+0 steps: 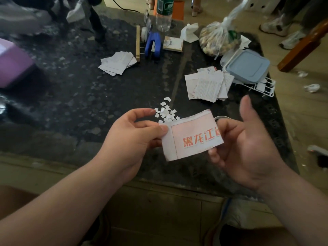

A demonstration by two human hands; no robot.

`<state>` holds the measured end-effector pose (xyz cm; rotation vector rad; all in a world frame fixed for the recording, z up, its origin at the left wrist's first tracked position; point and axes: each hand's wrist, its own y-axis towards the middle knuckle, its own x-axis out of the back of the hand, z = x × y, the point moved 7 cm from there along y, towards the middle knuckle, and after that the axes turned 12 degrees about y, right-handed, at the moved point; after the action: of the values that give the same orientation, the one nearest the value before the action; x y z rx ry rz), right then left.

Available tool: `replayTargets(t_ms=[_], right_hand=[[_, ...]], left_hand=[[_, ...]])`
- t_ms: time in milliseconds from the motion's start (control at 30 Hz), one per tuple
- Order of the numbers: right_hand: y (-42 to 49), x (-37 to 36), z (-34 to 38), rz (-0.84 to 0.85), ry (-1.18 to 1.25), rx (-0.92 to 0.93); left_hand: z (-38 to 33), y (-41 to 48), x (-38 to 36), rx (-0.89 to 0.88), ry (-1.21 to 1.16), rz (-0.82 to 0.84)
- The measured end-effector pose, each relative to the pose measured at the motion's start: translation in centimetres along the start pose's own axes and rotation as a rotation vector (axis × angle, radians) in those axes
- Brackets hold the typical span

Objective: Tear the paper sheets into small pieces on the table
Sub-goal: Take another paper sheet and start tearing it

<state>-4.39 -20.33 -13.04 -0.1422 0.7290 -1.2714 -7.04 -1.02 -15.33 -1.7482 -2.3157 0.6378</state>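
thin, limp and light, the pink paper piece [192, 134] hangs over the counter [85, 96], left hand [134, 137] pinching its left edge, right hand [248, 148] curled round its right, thumb raised; likely tears best from close pinches.

The pink slip of paper [191, 137] carries large orange-red Chinese characters, 黑龙江; a fourth character follows, half covered by a finger of the right hand [248, 148], so it cannot be told. Under the characters runs a line of tiny print, too small to read. The green label [165, 5] on the plastic bottle [163, 22] bears pale characters and a barcode-like patch, both too blurred to read. The sheets in the pile [207, 86] just beside the blue box [248, 66] show dense lines of print, also too small to make out
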Motion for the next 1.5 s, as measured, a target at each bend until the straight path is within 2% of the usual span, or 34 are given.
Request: replayTargets(t_ms=[100,200,300,400,467,667,800,1033,1233,1500], right_hand=[[0.1,-1.4,-1.1,0.058,0.034,0.023],[-0.4,-3.2,-1.3,0.111,0.062,0.147],[-0.6,-3.4,-1.3,-0.083,-0.005,0.216],[-0.2,-2.3,-1.2,-0.294,0.036,0.207],[0.0,-1.9,-0.7,-0.336,0.035,0.175],[0.0,-2.0,-0.6,-0.16,0.102,-0.058],[-0.2,-2.3,-0.6,-0.055,0.117,-0.118],[-0.2,-1.6,-0.4,-0.085,0.085,-0.119],[-0.3,-1.5,-0.6,-0.096,0.061,-0.122],[-0.3,-1.6,-0.7,-0.09,0.048,-0.14]], left_hand=[[-0.2,-0.3,-0.2,-0.036,-0.052,-0.061],[-0.7,-0.3,-0.5,-0.081,-0.089,-0.127],[-0.8,-0.4,-1.7,-0.097,-0.099,-0.085],[-0.5,-0.5,-3.0,-0.116,-0.056,0.006],[-0.6,-0.6,-3.3,-0.146,0.0,0.051],[-1.5,-1.3,-3.1,-0.275,0.079,0.218],[-2.1,-2.0,-2.7,-0.371,0.206,0.251],[-2.6,-2.6,-2.8,-0.484,0.377,0.255],[-2.8,-2.9,-2.9,-0.562,0.37,0.248],[-3.0,-2.9,-2.7,-0.598,0.473,0.236]])
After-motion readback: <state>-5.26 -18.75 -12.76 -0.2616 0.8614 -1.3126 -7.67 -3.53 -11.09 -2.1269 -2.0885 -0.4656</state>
